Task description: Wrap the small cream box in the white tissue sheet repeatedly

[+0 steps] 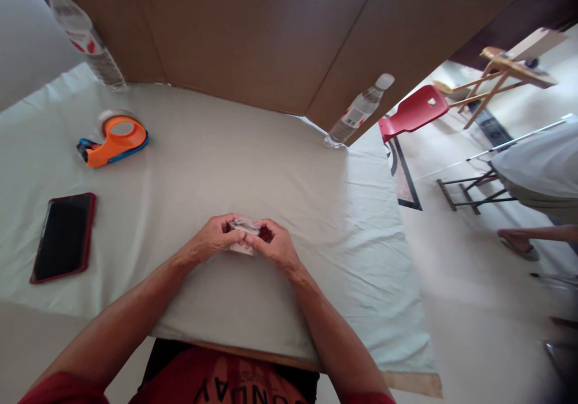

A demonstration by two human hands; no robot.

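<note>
A small white pack with red print [244, 248] is held just above or on the cloth near the table's front edge; its exact kind is not clear. Something thin and see-through, like plastic film, shows at its upper end. My left hand [218, 233] grips the pack's left side, thumb across the front. From the other side my right hand [276, 246] closes on it, thumb and fingers bent. The two thumbs nearly meet over the pack, and the fingertips behind it are partly hidden.
A pale cloth [203, 145] covers the table. To the left lie a phone [64, 237] and an orange tape dispenser [118, 140]. Two water bottles [88, 37] [360, 112] stand by a brown cardboard panel [253, 31]. At right are a red chair [418, 112] and a seated person [542, 169].
</note>
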